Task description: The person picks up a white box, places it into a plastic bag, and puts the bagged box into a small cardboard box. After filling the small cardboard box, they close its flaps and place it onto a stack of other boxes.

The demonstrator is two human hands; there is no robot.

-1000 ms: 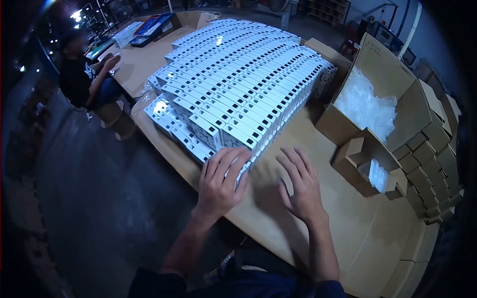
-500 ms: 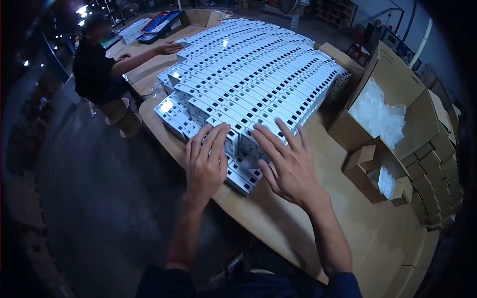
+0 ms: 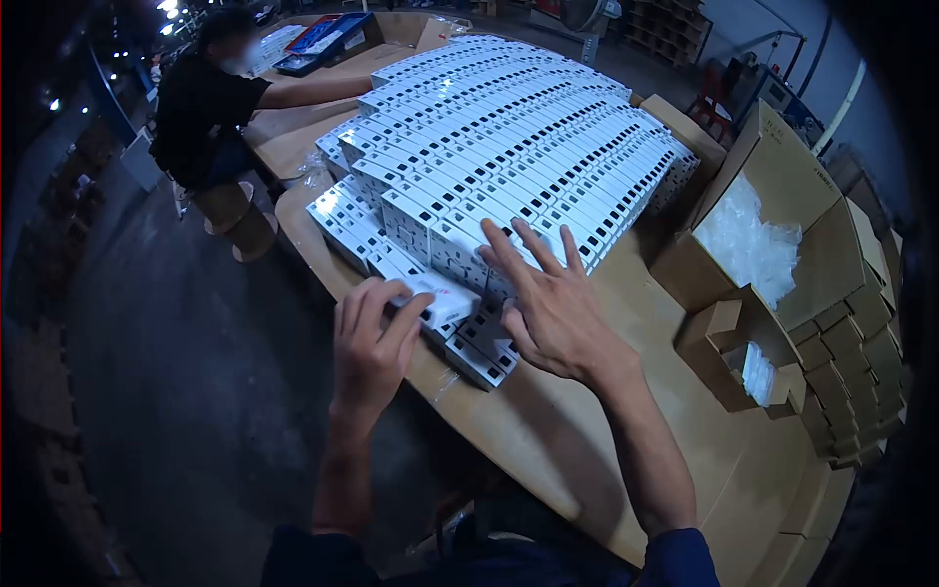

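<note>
A large block of stacked white boxes (image 3: 509, 147) with black square marks covers much of the table. At its near corner, my left hand (image 3: 372, 328) grips one small white box (image 3: 442, 299), thumb and fingers at its left end. That box is tilted above a lower step of similar boxes (image 3: 479, 354) at the table edge. My right hand (image 3: 562, 313) has its fingers spread at the stack's near right corner; the fingertips lie over the top boxes, though firm contact is hard to tell. Its palm is empty.
At right, an open carton (image 3: 685, 254) holds clear plastic bags (image 3: 748, 240); a smaller carton (image 3: 709, 352) with white pieces stands before it. Folded cardboard (image 3: 851, 362) lines the far right. Another person (image 3: 205, 117) reaches to the stack's far left, near a blue tray (image 3: 328, 44).
My left hand has taken a white box off the stack's near corner and drawn it left and down. My right hand stays near the stack. The other person has leaned closer.
</note>
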